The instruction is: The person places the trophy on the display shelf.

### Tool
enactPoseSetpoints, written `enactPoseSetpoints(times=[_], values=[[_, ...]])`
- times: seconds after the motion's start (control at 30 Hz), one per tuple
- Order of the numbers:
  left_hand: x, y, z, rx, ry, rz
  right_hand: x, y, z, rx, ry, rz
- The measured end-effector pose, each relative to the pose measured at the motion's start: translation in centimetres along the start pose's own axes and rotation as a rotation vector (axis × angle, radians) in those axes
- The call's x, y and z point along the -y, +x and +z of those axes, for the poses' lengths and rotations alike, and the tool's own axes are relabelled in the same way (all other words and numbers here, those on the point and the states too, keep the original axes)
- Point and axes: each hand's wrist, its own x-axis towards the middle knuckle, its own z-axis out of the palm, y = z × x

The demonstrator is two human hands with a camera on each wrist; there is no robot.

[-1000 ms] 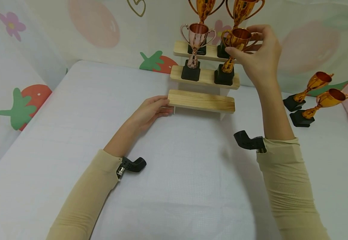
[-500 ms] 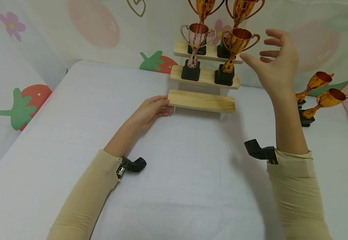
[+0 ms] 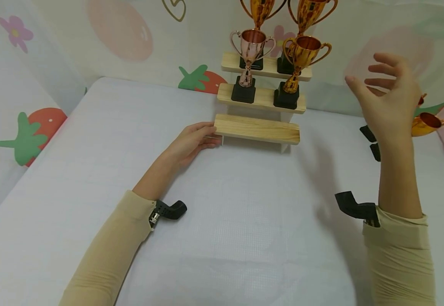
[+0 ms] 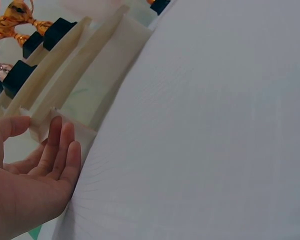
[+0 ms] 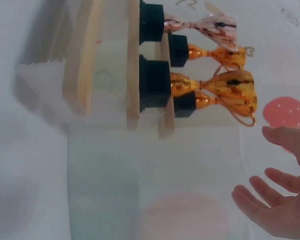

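A three-step wooden shelf (image 3: 257, 129) stands at the back of the white table. On its middle step are a pink trophy (image 3: 249, 47) and a gold trophy (image 3: 301, 54), both upright on black bases. Two more gold trophies (image 3: 261, 10) on the top step are cut off by the frame's top edge. My left hand (image 3: 190, 140) lies flat on the table, its straight fingers (image 4: 60, 145) touching the left end of the lowest step (image 4: 45, 122). My right hand (image 3: 389, 102) is raised in the air right of the shelf, fingers spread and holding nothing; the right wrist view also shows this right hand (image 5: 280, 210) empty.
Behind my right hand lie two gold trophies (image 3: 428, 122) on the table at the right, with their black bases (image 3: 369, 133) showing. A printed backdrop with strawberries (image 3: 200, 79) walls the table. The white tabletop (image 3: 245, 204) stretches in front of the shelf.
My right hand let go of the gold trophy on the middle step, opened, and swung right and away from the shelf. My left hand has stayed at the lowest step.
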Motion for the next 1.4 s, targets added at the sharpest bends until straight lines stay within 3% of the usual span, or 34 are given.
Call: enactPoseSetpoints(times=[0.23,0.6,1.0,1.2,1.4], values=[[0.0,-0.1,0.0,0.001,0.007,-0.007,-1.0,0.0,-1.1,-0.021,0.065,0.023],[0.0,0.0,0.1,0.003,0.012,-0.013,-2.6,-0.7,-1.1,-0.047,0.014,0.018],[-0.1,0.1,0.0,0.008,0.017,-0.01,-3.7,-0.2,-1.8,-0.073,0.042,-0.016],[-0.1,0.1,0.1,0.012,0.02,-0.008,-4.1,0.0,-2.9,-0.088,-0.048,0.037],[0.0,0.1,0.1,-0.002,0.023,-0.014,-4.6,0.3,-3.5,-0.118,-0.056,0.093]])
